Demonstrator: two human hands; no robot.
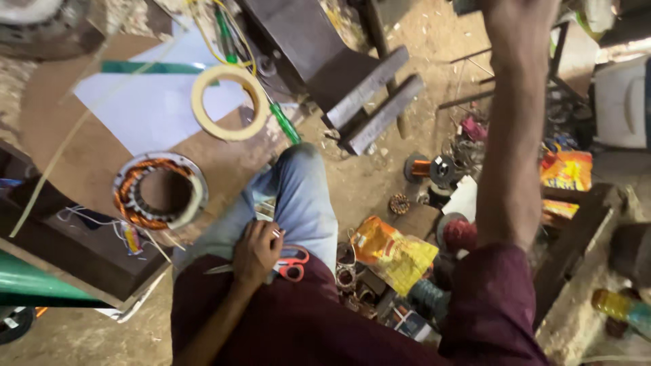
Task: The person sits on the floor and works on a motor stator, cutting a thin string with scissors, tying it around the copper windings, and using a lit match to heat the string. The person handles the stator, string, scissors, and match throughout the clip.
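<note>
My left hand [256, 252] rests on my lap, over my jeans-clad thigh [298, 196], its fingers closed around red-handled scissors [293, 264] whose blade pokes out to the left. My right arm is raised high on the right. My right hand [517, 20] reaches the top edge and is partly cut off, so its grip is not visible. A round motor stator with copper windings [159, 191] lies on a brown board [74, 149], to the upper left of my left hand.
A cream tape ring [229, 102], white paper [149, 108] and a green screwdriver [285, 122] lie on the board. Metal bars [373, 102] stand beyond my knee. A yellow-orange packet [393, 254], a copper wire spool [424, 168] and clutter cover the dirt floor on the right.
</note>
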